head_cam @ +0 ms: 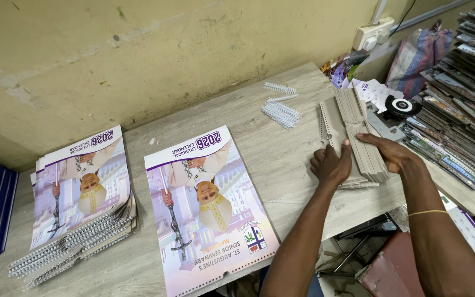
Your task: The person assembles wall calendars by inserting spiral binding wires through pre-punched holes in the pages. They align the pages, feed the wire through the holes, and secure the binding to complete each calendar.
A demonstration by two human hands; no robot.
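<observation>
We hold the stack of grey punched boards (358, 132) at the counter's (281, 159) right end: left hand (332, 164) curled on its near edge, right hand (394, 154) flat against its side; stiff, heavy, apt to slide, best gripped by both long edges

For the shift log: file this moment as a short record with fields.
left hand: left hand, fingers curled on the stack's near edge
right hand: right hand, flat on the stack's side
held: stack of grey punched card sheets, on edge
centre: single purple-and-white wall calendar, lying flat
left: pile of wire-bound calendars
behind: loose white wire binding combs
surface: pale wood-grain table
</observation>
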